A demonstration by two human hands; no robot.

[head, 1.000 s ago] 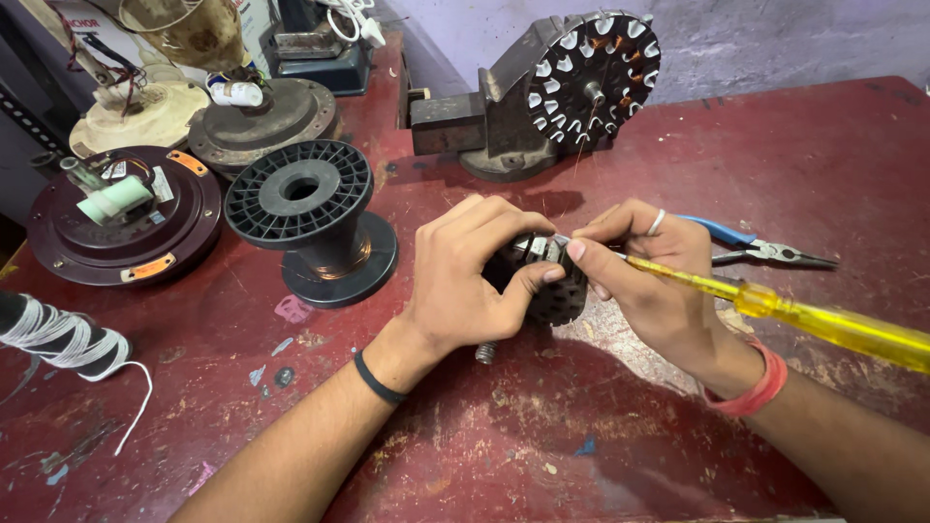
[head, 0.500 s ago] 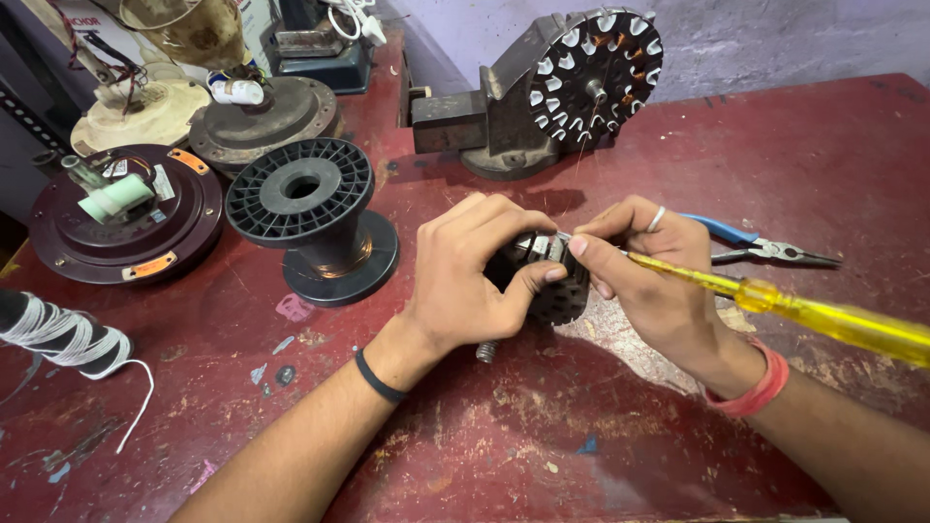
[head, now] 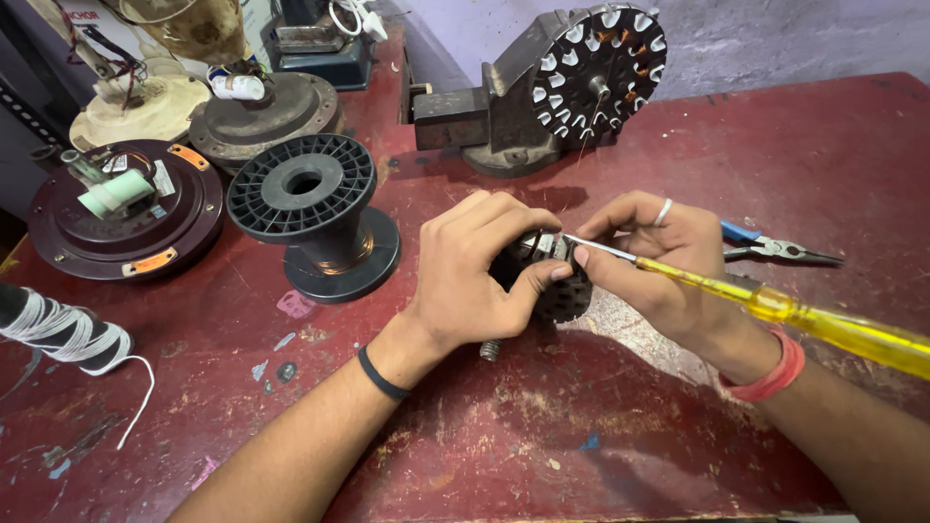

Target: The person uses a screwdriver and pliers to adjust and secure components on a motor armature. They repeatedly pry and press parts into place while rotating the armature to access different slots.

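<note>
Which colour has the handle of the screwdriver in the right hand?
Clear yellow. The screwdriver handle shows best in the head view, held by the right hand.

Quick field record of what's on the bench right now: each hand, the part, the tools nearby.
left hand: grips the dark toothed motor core from above
right hand: holds yellow-handled screwdriver, tip at the core's top
pliers: lying behind the right hand, blue handles
black spool: upright, left of the hands
wound stator: at the back, facing the camera
table: worn red top
</note>
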